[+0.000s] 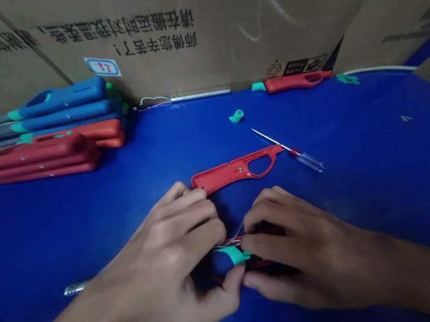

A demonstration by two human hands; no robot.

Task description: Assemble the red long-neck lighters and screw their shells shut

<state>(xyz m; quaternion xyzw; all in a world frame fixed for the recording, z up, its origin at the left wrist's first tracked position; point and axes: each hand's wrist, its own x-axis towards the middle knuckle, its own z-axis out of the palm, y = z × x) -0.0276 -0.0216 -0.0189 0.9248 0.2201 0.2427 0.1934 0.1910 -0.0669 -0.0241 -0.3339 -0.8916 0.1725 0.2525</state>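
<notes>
Between my hands lies a partly assembled red utility lighter, with its green trigger (237, 255) and thin wires showing. My left hand (184, 248) is closed around the lighter, its thumb against the trigger's lower side. My right hand (295, 246) is closed on the red housing, with bent fingers above and the thumb below. Much of the lighter is hidden by my fingers. A metal nozzle tip (75, 288) shows beyond my left forearm. Just past my left fingertips is the other red housing half (221, 176), inner side up.
A clear-handled screwdriver (309, 160) lies right of the housing half. Behind it are a green cap (237, 116), a metal tube (200, 96) and a red lighter body (292, 82). Stacked lighters (64, 98) stand at left. A cardboard wall (223, 60) bounds the blue table (385, 171).
</notes>
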